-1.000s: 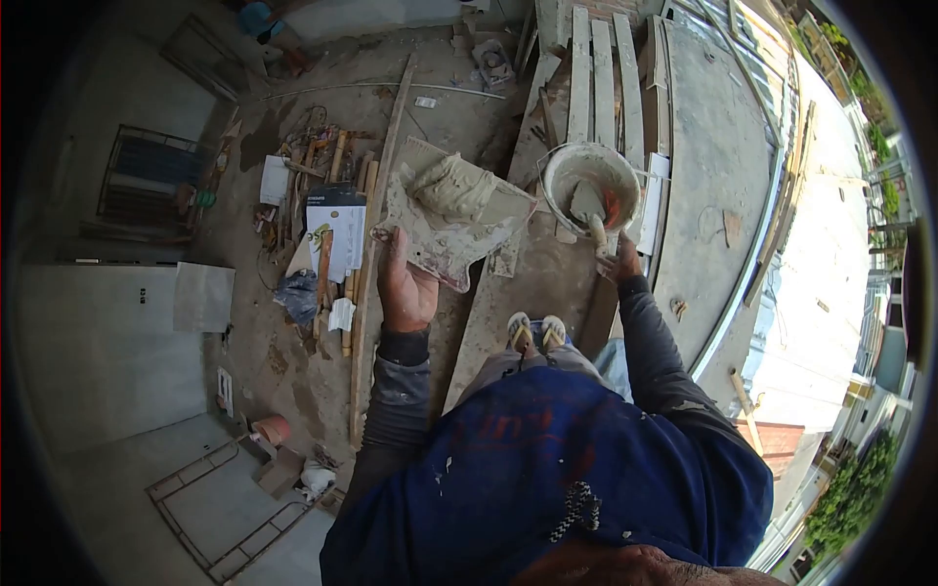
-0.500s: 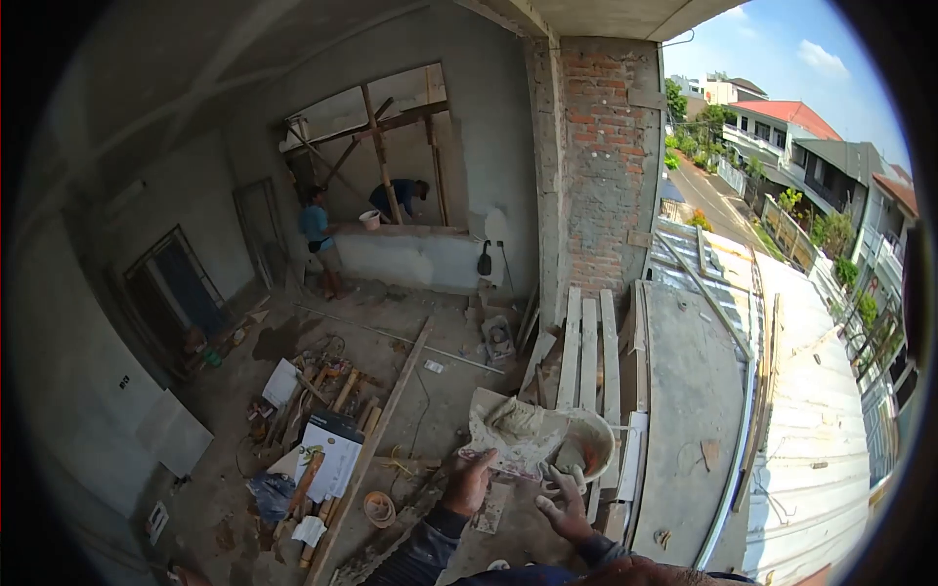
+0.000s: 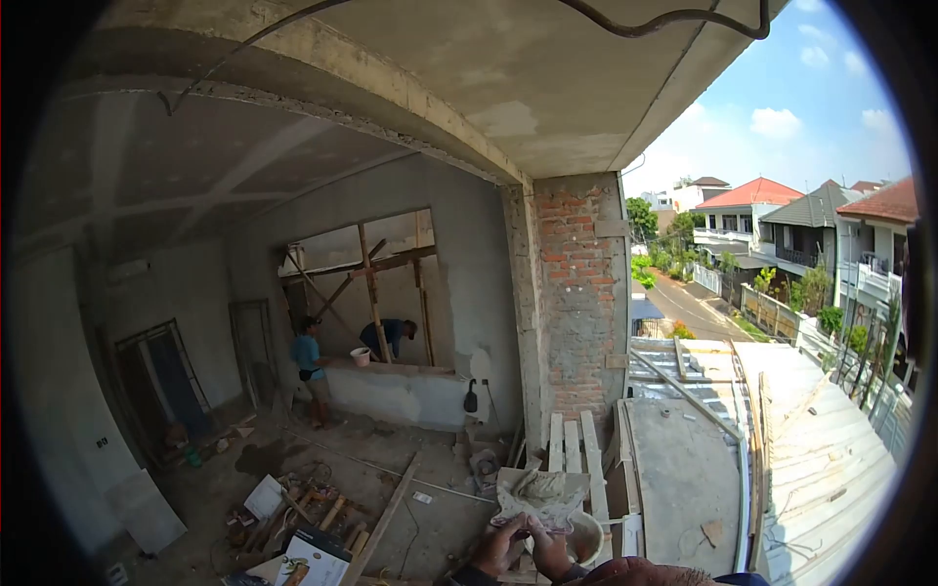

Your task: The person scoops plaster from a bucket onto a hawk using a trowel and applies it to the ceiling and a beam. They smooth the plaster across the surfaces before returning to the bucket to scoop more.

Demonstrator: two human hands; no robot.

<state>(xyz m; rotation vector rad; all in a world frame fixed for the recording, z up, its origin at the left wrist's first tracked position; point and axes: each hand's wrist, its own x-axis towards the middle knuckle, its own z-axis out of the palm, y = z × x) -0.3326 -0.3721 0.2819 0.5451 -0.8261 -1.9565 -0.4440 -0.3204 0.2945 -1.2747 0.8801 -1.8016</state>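
Note:
A pale, ragged-edged board smeared with wet mortar (image 3: pixel 543 516) is in front of me, with a heap of mortar (image 3: pixel 542 485) on top. My left hand (image 3: pixel 498 547) is closed on its near edge. Beside it, my right hand (image 3: pixel 550 555) is closed on the same edge, the two hands nearly touching. Just right of the board stands a mortar-stained bucket (image 3: pixel 588 537), partly hidden by the board and right hand. The fingers under the board do not show.
Pale planks (image 3: pixel 594 469) lie beyond the bucket, near a brick pillar (image 3: pixel 576 293). On the floor at left are scrap wood and a printed box (image 3: pixel 311 559). Two people (image 3: pixel 311 366) work at a wall opening, with a bucket (image 3: pixel 361 356) on its ledge. Metal roofing (image 3: pixel 831 459) lies outside, right.
My view has tilted up, so hands and board sit lower in the picture. My right hand has moved from the bucket's side to the board's near edge, beside my left.

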